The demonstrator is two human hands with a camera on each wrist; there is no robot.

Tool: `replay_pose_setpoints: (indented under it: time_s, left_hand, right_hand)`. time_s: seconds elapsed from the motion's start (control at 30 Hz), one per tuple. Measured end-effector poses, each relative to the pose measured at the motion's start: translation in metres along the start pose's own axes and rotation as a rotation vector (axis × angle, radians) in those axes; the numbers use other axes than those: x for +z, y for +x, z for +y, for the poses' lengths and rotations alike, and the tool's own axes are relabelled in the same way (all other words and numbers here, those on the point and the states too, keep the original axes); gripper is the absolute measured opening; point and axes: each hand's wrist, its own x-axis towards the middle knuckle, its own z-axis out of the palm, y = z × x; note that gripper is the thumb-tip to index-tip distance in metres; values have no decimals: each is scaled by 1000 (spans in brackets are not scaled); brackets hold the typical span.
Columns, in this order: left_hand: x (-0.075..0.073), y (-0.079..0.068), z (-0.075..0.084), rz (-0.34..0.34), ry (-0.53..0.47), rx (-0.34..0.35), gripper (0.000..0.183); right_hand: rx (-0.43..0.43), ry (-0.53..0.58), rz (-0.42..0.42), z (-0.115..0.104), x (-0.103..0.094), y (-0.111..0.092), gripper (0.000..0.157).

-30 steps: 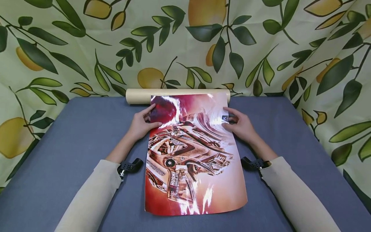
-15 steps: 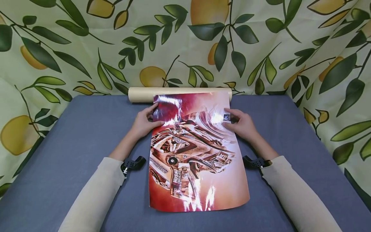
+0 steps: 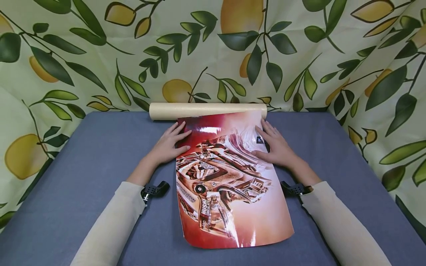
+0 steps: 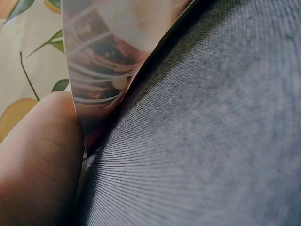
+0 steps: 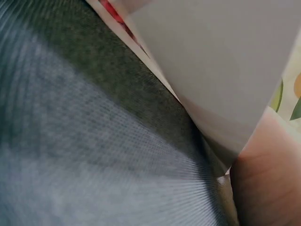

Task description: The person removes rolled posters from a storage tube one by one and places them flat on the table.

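A glossy poster [image 3: 229, 218], printed in red and peach with a motorcycle picture, lies on the blue-grey cloth, its near edge curving. On its upper left edge rests my left hand [image 3: 167, 145], fingers spread and fairly straight. My right hand [image 3: 277, 146] lies across the upper right edge with its fingers extended, beside a small dark square mark. Up close in the left wrist view, the poster's side [image 4: 101, 61] stands a little off the cloth by the left hand [image 4: 40, 155]. The right wrist view has a pale glossy part of the sheet [image 5: 216, 66] beside the right hand [image 5: 268, 174].
A cream-coloured roll [image 3: 208, 111] lies along the table's back edge, just behind the poster's far edge. Blue-grey cloth [image 3: 90, 166] covers the table. Behind hangs a backdrop [image 3: 126, 48] printed with lemons and leaves. Each wrist wears a black camera mount [image 3: 155, 189].
Both hands have gone from pinching the poster's upper side edges to lying on them with fingers spread. The poster sits slightly further right and nearer in view, and the head view has shifted slightly.
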Motion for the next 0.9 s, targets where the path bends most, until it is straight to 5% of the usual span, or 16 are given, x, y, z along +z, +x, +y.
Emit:
replay_pose_setpoints:
  time_s: [0.2, 0.4, 0.9]
  left_hand:
    - [0, 0, 4, -62, 54, -52, 68]
    - [0, 0, 6, -61, 85, -87, 68]
    - [2, -1, 8, -62, 95, -119, 66]
  right_hand:
    - [67, -206, -144, -4, -4, -3, 81]
    - [72, -290, -147, -10, -8, -2, 84]
    - [96, -160, -50, -3, -2, -5, 81]
